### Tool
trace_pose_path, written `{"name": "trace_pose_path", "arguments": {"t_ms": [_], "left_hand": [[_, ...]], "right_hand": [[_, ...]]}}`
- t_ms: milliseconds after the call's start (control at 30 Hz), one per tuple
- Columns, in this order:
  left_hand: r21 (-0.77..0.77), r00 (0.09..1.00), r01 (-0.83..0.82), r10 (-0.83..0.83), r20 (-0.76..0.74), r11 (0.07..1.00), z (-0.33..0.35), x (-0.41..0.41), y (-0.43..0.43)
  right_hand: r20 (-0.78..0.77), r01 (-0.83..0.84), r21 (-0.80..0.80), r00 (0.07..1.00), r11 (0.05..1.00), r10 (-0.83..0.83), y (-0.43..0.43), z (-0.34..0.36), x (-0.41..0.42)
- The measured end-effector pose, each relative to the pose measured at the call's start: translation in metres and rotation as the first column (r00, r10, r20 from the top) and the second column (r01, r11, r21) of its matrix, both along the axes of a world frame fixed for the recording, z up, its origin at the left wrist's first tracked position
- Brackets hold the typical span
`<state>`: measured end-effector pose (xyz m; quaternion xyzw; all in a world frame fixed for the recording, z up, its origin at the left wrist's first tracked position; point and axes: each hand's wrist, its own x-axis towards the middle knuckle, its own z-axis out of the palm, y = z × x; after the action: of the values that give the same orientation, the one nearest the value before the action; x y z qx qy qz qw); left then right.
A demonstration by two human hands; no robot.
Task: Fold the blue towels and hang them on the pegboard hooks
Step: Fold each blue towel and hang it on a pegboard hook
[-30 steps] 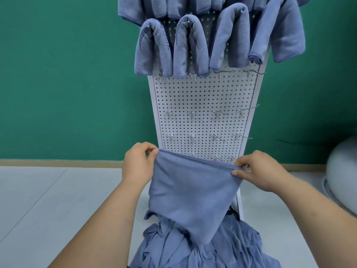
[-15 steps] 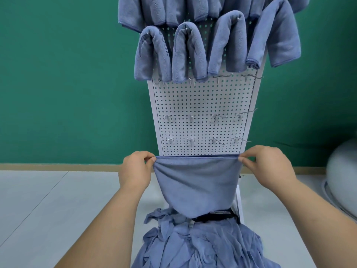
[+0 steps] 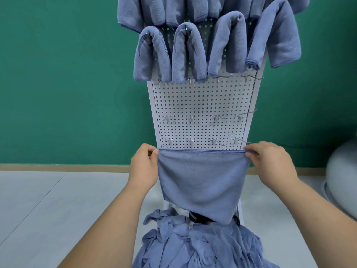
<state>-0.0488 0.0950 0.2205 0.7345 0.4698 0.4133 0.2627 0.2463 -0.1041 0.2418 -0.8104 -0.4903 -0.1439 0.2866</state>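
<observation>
Background: flat green wall (image 3: 67,84) fills the upper view, no markings. Tan baseboard (image 3: 58,167) runs along its foot and meets a pale grey floor (image 3: 48,219). One thin seam (image 3: 32,208) cuts diagonally across the floor on the left. Right edge: rounded pale grey object (image 3: 342,171), cropped and blurred, possibly a bin or dome, can't tell which. Low centre: short black band (image 3: 199,217), mostly hidden, near the floor.

Both forearms bare, reaching forward from the lower corners and angling inward. Left hand (image 3: 144,167) and right hand (image 3: 270,164) level with each other, well apart, backs toward the camera. Each pinches a top corner of the towel (image 3: 201,180) between thumb and curled fingers.
</observation>
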Motion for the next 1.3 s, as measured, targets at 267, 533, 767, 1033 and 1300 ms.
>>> {"name": "trace_pose_path", "arguments": {"t_ms": [267,533,767,1033,1300], "left_hand": [[-0.271,0.929,0.058,0.047,0.366,0.961,0.007,0.008,-0.007],[-0.432,0.826,0.027,0.223,0.517,0.901,0.019,0.017,-0.014],[-0.393,0.905,0.106,0.075,0.419,0.914,0.013,0.031,-0.037],[-0.322,0.896,0.307,-0.159,0.414,0.896,0.015,0.064,-0.081],[-0.297,0.881,0.339,-0.19,0.434,0.893,0.015,0.069,-0.095]], "right_hand": [[-0.789,-0.005,0.32,0.552,0.948,0.269,0.0,0.007,-0.001],[-0.882,0.194,0.434,0.29,0.88,0.371,0.003,0.016,-0.012],[-0.882,0.254,0.404,0.364,0.879,0.3,0.014,0.005,-0.043],[-0.771,0.037,0.393,0.557,0.919,0.308,0.029,-0.003,-0.086],[-0.629,-0.04,0.32,0.738,0.947,0.244,0.026,-0.003,-0.105]]}}
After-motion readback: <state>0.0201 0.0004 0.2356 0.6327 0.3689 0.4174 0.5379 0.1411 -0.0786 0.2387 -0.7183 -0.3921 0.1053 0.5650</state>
